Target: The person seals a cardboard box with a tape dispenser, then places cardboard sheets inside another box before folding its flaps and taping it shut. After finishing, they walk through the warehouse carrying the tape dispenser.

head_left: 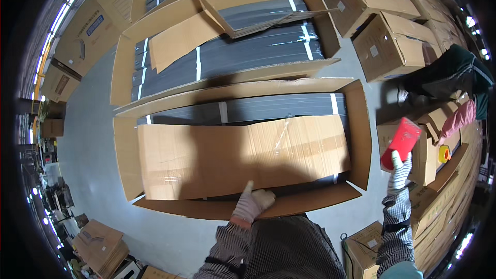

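In front of me stands a long open carton (364, 139) holding dark grey flat pieces (279, 106) bound with white straps. A brown cardboard sheet (227, 160) lies over most of them. My left hand (253, 204), in a pale glove, rests at the carton's near wall by the sheet's lower edge. One finger stretches onto the sheet; the others bend by the wall, partly hidden. Out to the right, my right hand (399, 173), in a striped glove, is closed around the lower end of a flat red rectangular packet (402, 142), held tilted upward.
Beyond lies a second open carton (121, 72) with similar strapped pieces and raised flaps. Closed boxes (382, 0) are stacked at the far right. A co-worker's pink sleeve (460, 119) reaches over a box beside a yellow tape roll (444, 154). More boxes (101, 245) sit lower left.
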### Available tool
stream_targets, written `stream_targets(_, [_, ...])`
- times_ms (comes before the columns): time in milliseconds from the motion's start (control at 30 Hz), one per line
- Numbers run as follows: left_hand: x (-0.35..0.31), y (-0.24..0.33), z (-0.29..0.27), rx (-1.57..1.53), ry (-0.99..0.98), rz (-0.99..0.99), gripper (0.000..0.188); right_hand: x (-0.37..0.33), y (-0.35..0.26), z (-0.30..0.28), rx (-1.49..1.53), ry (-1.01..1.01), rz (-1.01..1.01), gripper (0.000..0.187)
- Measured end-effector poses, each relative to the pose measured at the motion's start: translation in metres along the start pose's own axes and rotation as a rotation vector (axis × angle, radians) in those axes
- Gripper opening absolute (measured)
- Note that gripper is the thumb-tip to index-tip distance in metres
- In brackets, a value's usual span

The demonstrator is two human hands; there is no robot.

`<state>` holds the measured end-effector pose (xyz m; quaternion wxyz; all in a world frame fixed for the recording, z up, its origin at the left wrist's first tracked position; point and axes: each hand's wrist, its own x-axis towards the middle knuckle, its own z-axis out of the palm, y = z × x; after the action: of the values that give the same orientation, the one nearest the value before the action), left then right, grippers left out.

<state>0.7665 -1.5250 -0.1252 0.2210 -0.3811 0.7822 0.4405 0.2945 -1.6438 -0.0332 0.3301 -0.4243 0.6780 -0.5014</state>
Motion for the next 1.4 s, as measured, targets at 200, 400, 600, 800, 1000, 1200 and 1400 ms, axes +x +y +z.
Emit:
stream_targets(200, [-0.059, -0.011, -0.029, -0.395, 1.088, -0.322, 0.068, 0.096, 0.105, -0.042, -0.019, 0.174, 0.133, 0.049])
stream_targets(400, [-0.027, -0.098, -0.043, -0.104, 0.861, -0.916, 0.093, 0.096, 0.142, -0.029, -0.076, 0.051, 0.028, 0.047])
stream_targets(600, [0.018, -0.067, -0.065, 0.036, 0.723, -0.413, 0.092, 0.009, 0.084, 0.133, -0.266, -0.373, -0.015, 0.053])
stream_targets(800, [0.066, -0.047, -0.047, 0.012, 0.647, -0.181, 0.072, -0.021, 0.071, 0.181, -0.406, -0.462, -0.175, 0.061])
stream_targets(1000, [-0.122, -0.078, 0.050, -0.174, 1.321, -1.030, 0.069, -0.014, 0.075, 0.130, -0.712, -0.174, -0.429, 0.055])
stream_targets(1200, [-0.218, -0.124, 0.164, -1.996, 1.553, -1.057, 0.051, -0.046, 0.093, 0.157, -0.384, 0.015, -0.184, 0.045])
stream_targets(1400, [-0.197, -0.168, 0.201, -2.141, 1.534, -1.037, 0.035, -0.042, 0.117, 0.110, -0.994, -0.146, -0.106, 0.071])
